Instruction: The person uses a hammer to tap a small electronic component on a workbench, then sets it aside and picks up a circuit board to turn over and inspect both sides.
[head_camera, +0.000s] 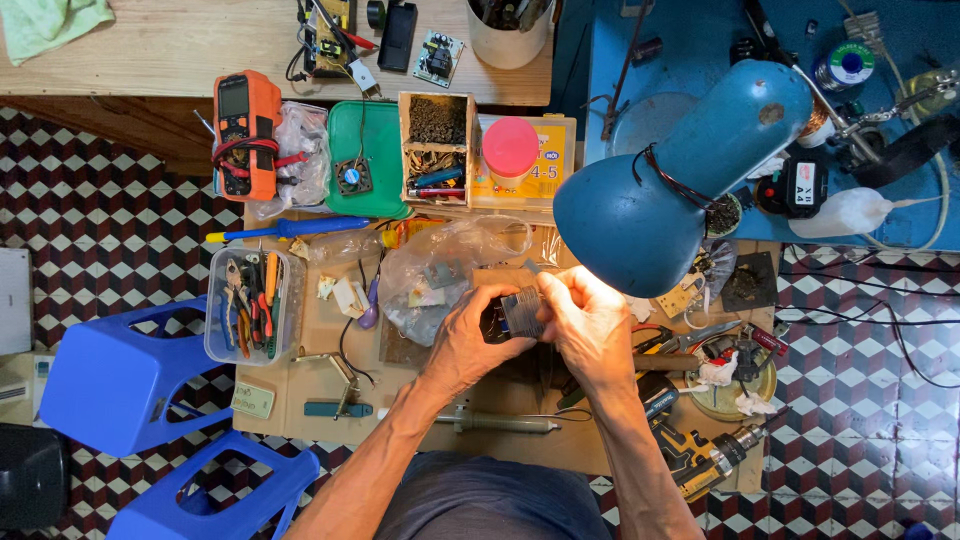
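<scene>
Small dark coil-like part (520, 312) held above the middle of the desk (300, 400), under the blue lamp (690, 180). Left hand (468, 335) cups it from the left, fingers curled about its side; right hand (585, 318) closes on it from the right, thumb and forefinger pressed at its upper edge. Both hands are equally near; the part's long axis cannot be told. A clear plastic bag (440, 270) lies just beyond.
</scene>
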